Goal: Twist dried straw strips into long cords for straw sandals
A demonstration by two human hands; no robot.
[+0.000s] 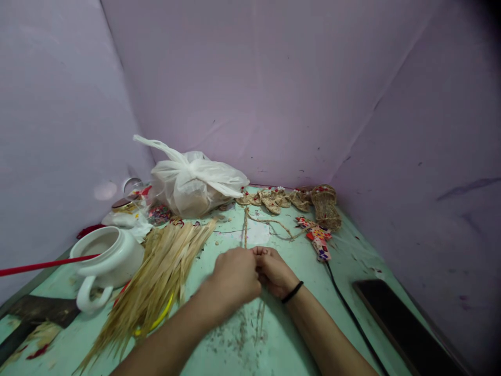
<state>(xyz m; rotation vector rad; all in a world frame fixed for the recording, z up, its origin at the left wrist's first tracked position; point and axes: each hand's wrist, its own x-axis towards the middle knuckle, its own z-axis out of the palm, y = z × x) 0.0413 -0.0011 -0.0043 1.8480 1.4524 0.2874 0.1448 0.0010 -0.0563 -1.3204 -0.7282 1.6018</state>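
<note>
My left hand [235, 275] and my right hand [274, 271] meet at the middle of the table, both closed with fingers curled. Between them they grip a thin braided straw cord [246, 230]. Beyond my knuckles the cord runs straight away from me, then bends back to the right. A few loose fibre ends [260, 316] hang below my hands. The exact pinch of the fingertips is hidden behind my left hand. A bundle of dry, flat straw strips [164, 277] lies just left of my left hand.
At left stand a white pot [117, 256] with a red stick and a dark-bladed tool [47, 309]. Behind are a knotted plastic bag [195, 183] and woven pieces [272, 201] with red beads. To the right lie a patterned-wrapped, corded tool [319, 240] and a black phone [399, 318].
</note>
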